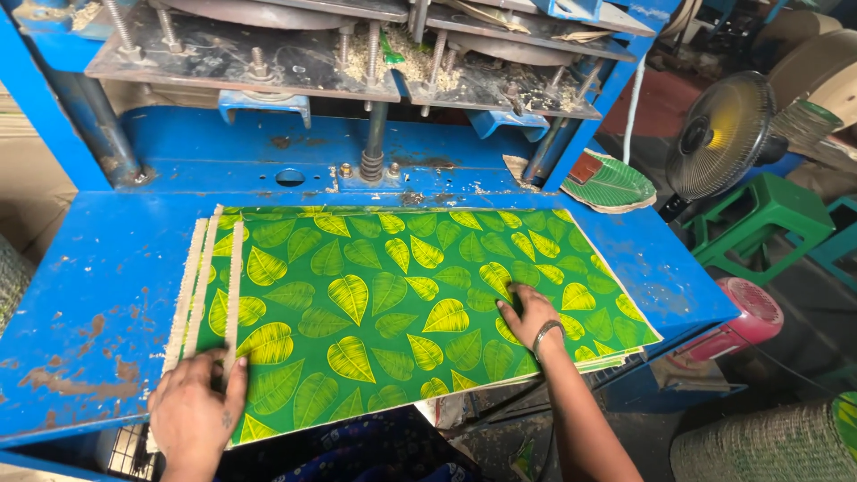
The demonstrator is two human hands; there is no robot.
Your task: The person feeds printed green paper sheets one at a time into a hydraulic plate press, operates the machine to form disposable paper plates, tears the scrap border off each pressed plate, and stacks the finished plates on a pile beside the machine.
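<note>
One stack of green sheets [393, 303] printed with yellow leaves is laid flat on the blue press table [89, 286], filling most of its middle and reaching past the front edge. At the stack's left side the pale edges of at least three sheets are seen fanned out, one beside the next — how many lie beneath cannot be told.

Two hands are pressed on the top sheet. The left hand [195, 406] is laid at the front left corner of the stack, fingers spread flat, nothing clasped. The right hand [528, 312] is set palm down near the front right corner, fingers splayed on the print — nothing is held by it either. One metal bangle [546, 332] is worn on the right wrist.

Behind the table's back edge, two round dies [268, 11] are hung under the press frame, with one spring [370, 165] between them and bits of chaff on the steel plates.

Off the table's right back corner one formed green plate [609, 185] is rested. Further right, one black fan [721, 134], two green stools [759, 219] and one pink cylinder [748, 319] by the table's right front corner are seen.
</note>
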